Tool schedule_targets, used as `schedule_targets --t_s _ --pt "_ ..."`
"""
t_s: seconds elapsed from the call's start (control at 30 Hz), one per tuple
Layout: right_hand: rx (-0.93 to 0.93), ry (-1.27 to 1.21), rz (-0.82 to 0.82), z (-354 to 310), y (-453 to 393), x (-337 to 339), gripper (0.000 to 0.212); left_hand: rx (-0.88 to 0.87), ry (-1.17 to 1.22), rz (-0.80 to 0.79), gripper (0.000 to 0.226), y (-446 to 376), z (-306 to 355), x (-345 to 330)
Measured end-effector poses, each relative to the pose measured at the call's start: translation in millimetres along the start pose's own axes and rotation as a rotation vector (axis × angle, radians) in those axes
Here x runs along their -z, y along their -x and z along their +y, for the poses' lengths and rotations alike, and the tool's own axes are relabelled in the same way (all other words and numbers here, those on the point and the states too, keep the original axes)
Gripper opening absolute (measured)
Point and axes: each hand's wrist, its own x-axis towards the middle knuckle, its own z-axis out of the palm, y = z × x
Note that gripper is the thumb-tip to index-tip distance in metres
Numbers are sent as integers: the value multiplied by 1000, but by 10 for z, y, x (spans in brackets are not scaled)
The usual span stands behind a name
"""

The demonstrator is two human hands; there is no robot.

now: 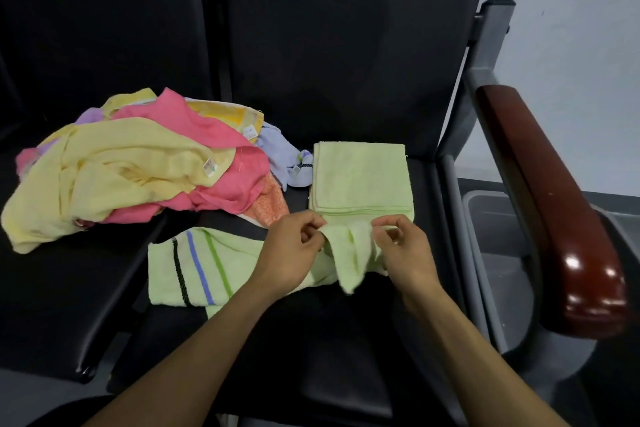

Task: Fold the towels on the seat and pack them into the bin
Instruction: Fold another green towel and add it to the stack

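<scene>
I'm in the folding step, early in the job as I judge it. My left hand (294, 246) and right hand (403, 248) both have their fingers curled, each pinching the top edge of the striped green towel (194, 270), with a bunched flap of it hanging between them. Neither hand is spread; thumb and fingertips are closed on cloth.

I'll take the folded green towel (360, 180) as my landmark. It lies flat and squared on the black seat (346, 340). The striped towel sits just in front of it, toward me, its pinched edge close against the folded towel's near edge; I can't tell whether the two touch. Its striped end stretches away to the left of my left hand. The pile of loose towels (131, 163), yellow, pink and pale purple, lies left of the folded towel, nearly reaching it. The grey bin (495, 229) is to the right of the folded towel, beyond the seat's edge and down beside the wooden armrest (554, 218); nothing I can see is in it.

Next, I reckon, I must draw the pinched edge taut and straight so the flap smooths out, then lay it over evenly. The cloth is limp, so corners may slip out of line.
</scene>
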Motion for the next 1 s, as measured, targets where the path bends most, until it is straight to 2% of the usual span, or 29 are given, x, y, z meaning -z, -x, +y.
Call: schedule_targets --t_s 0.07,0.13,0.17,0.23,0.27,0.3,0.33,0.37,0.43,0.5,0.57,0.67,0.77,0.83,0.9,0.97,1.0 --pt "205 167 30 -38 39 34 13 34 66 5 18 3 35 18" --pt "323 112 -93 -145 138 42 20 71 144 16 22 -3 59 36" --pt "371 94 -188 -195 185 34 29 83 168 25 27 -6 75 45" --pt "441 188 -355 -239 275 -3 58 95 175 52 34 -5 109 58" --pt "481 276 -392 -216 291 -27 71 96 178 60 35 -12 118 61" --pt "540 368 -383 -193 303 -57 74 95 180 61 36 -19 122 64" --pt "602 431 -336 -161 294 -84 67 91 175 61 36 -24 118 65" --pt "648 447 -258 -158 283 -101 51 89 163 59 37 -28 115 73" --pt "631 344 -105 -192 258 -82 16 87 166 37 40 -32 101 103" --pt "480 121 1 -247 204 -20 16 81 217 -24 38 -35 102 169" --pt "403 -7 85 -304 165 52 20 53 204 -146 29 -23 122 215" --pt "405 -23 153 -359 195 87 20 -7 -42 -319 33 -41 47 214" --pt "422 -82 264 -371 194 122 19 -33 -237 -395 44 -77 -76 230" --pt "405 -137 361 -377 174 151 19 -27 -297 -326 33 -97 -97 267" --pt "371 -177 429 -375 149 177 19 -12 -302 -105 22 -112 -64 291" --pt "337 -163 408 -383 137 189 20 15 -170 135 17 -121 13 309" --pt "321 -140 347 -385 134 183 19 25 -77 205 15 -116 68 315"
